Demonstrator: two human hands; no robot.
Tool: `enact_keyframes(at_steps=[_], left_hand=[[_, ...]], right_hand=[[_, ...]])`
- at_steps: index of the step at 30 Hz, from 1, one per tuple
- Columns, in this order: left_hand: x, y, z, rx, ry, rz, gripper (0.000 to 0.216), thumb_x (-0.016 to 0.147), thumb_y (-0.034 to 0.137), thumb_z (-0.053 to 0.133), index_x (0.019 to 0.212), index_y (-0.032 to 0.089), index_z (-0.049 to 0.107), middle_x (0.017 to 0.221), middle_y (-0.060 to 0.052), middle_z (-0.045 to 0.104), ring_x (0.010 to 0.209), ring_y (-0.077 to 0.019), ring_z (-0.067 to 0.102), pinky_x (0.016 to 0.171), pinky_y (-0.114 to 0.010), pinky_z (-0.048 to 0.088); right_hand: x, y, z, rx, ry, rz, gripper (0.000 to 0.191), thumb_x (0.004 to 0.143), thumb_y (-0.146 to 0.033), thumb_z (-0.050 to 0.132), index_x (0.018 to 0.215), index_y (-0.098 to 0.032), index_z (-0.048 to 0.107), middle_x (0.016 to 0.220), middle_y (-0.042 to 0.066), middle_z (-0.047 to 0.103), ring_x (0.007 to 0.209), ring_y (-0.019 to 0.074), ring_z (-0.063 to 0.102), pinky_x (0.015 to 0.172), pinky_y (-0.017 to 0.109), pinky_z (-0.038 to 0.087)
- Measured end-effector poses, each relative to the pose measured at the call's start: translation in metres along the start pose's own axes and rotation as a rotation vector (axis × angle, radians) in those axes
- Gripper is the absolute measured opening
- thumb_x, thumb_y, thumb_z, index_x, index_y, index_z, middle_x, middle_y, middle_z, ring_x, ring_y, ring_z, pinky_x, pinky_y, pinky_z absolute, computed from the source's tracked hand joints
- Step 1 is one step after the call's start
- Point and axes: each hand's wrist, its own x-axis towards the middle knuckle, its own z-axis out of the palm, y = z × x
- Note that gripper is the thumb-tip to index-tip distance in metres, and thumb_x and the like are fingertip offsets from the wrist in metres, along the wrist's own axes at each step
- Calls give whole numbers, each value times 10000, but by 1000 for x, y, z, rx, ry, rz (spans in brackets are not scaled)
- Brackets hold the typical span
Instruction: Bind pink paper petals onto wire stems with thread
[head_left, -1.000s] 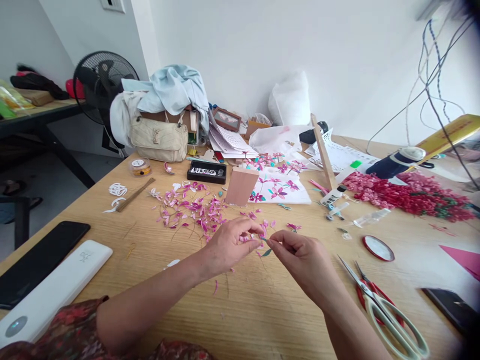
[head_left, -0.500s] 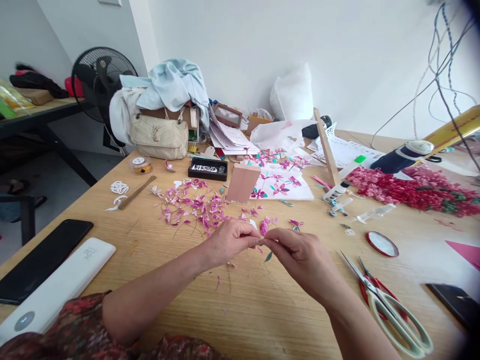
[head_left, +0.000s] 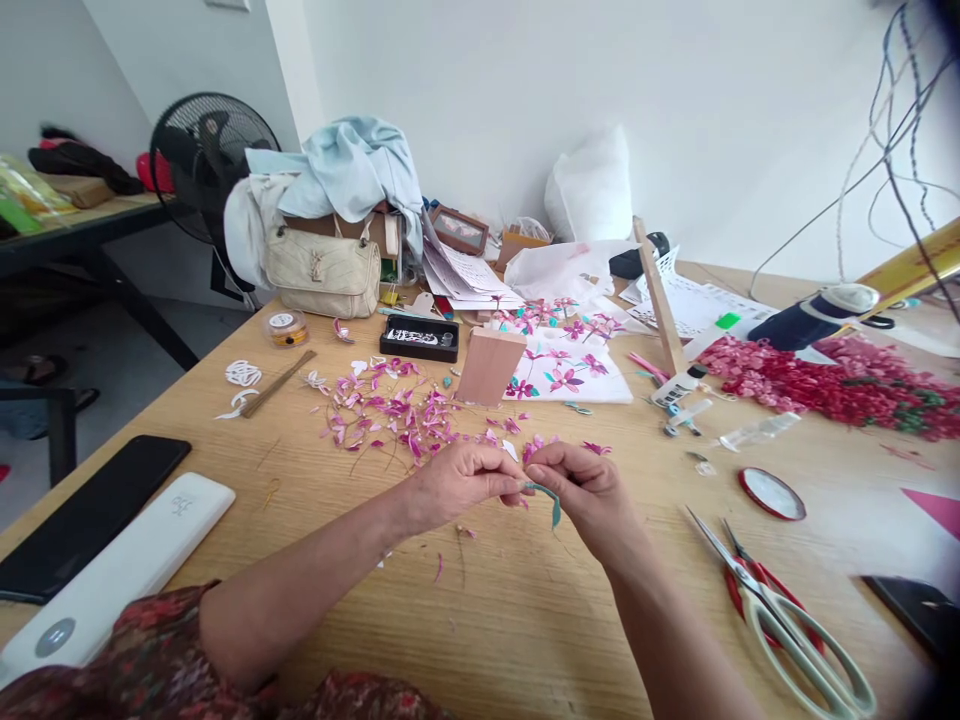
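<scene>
My left hand [head_left: 476,485] is closed in a pinch, thumb against fingers, on a thin stem with a green leaf [head_left: 555,510] at its end. The leaf curves out to the right of the left fingertips and hangs down in front of my right hand [head_left: 585,490]. That hand is closed too, its thumb and forefinger pinching right beside the left fingertips, at the same stem. The exact grip point is hidden by the fingers. Just behind the hands lie pink petals [head_left: 420,415] on thin stems, and a wooden block [head_left: 491,367] stands beyond them.
To the right lie scissors [head_left: 776,610], a red-rimmed round dish [head_left: 772,494] and a glue bottle [head_left: 677,386]. A black tray [head_left: 419,338] and finished pink flowers on white cloth [head_left: 611,385] are further back. A white power bank [head_left: 120,580] and a black phone [head_left: 90,510] lie left.
The green leaf has swung up and right, from hanging below the right fingers to curving out beside the left fingertips. My right hand has turned and shifted slightly; the left stays nearly in place.
</scene>
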Motion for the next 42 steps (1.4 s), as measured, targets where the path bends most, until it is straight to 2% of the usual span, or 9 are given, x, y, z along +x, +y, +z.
enact_keyframes(at_steps=[7, 12, 18, 22, 27, 32, 34, 38, 42], left_hand=[[1, -9, 7, 219, 284, 160, 139, 786, 176, 484, 679, 138, 564, 654, 2, 539, 648, -110, 501, 645, -225, 392], [7, -22, 5, 555, 458, 272, 145, 802, 131, 481, 680, 149, 559, 669, 2, 541, 674, -113, 510, 649, -217, 392], [11, -26, 5, 817, 197, 316, 190, 845, 171, 433, 734, 143, 584, 748, -37, 578, 729, -145, 537, 677, -249, 412], [7, -13, 10, 639, -35, 385, 169, 837, 185, 458, 765, 138, 604, 772, -44, 605, 758, -141, 546, 708, -242, 412], [4, -2, 12, 233, 174, 256, 147, 808, 177, 487, 696, 133, 573, 659, -4, 552, 638, -104, 510, 624, -207, 399], [12, -10, 8, 392, 418, 238, 156, 798, 158, 482, 654, 146, 542, 619, 16, 513, 614, -102, 484, 614, -208, 386], [15, -15, 8, 557, 392, 271, 156, 798, 144, 479, 659, 151, 549, 651, 6, 531, 651, -113, 499, 641, -218, 391], [12, -14, 11, 734, 111, 357, 178, 839, 166, 429, 748, 153, 581, 773, -41, 590, 760, -143, 531, 706, -250, 411], [5, -4, 13, 514, 7, 382, 159, 828, 181, 465, 744, 143, 595, 751, -38, 600, 736, -132, 536, 701, -237, 411]], right_hand=[[-13, 33, 30, 322, 103, 134, 256, 777, -415, 554, 692, -180, 496, 476, -83, 324, 429, 57, 224, 406, 187, 171], [-38, 40, 63, 257, 234, 240, 262, 775, -429, 524, 705, -180, 480, 480, -64, 389, 412, 64, 296, 386, 185, 214], [-36, -10, 25, -414, 195, -118, 190, 790, -280, 503, 653, -173, 579, 487, -40, 417, 463, 86, 363, 456, 207, 299], [-4, -25, -19, -511, 64, -155, 174, 787, -273, 507, 663, -176, 582, 567, -12, 515, 546, 112, 442, 516, 215, 338], [3, 13, -16, -292, 38, -63, 220, 800, -331, 483, 664, -170, 547, 568, -23, 464, 531, 106, 412, 490, 208, 334], [-40, 23, 24, -506, 82, -107, 240, 840, -268, 419, 648, -174, 528, 503, -39, 432, 465, 91, 412, 456, 189, 316], [-50, 6, 27, -654, 87, -199, 245, 846, -223, 403, 653, -174, 545, 491, -35, 449, 442, 86, 416, 453, 190, 306], [-32, -31, 0, -797, 98, -356, 209, 831, -209, 435, 689, -183, 587, 585, 4, 557, 531, 109, 492, 513, 204, 338], [3, -17, -28, -632, 106, -193, 200, 823, -274, 466, 682, -180, 573, 554, -16, 514, 529, 114, 461, 509, 211, 347]])
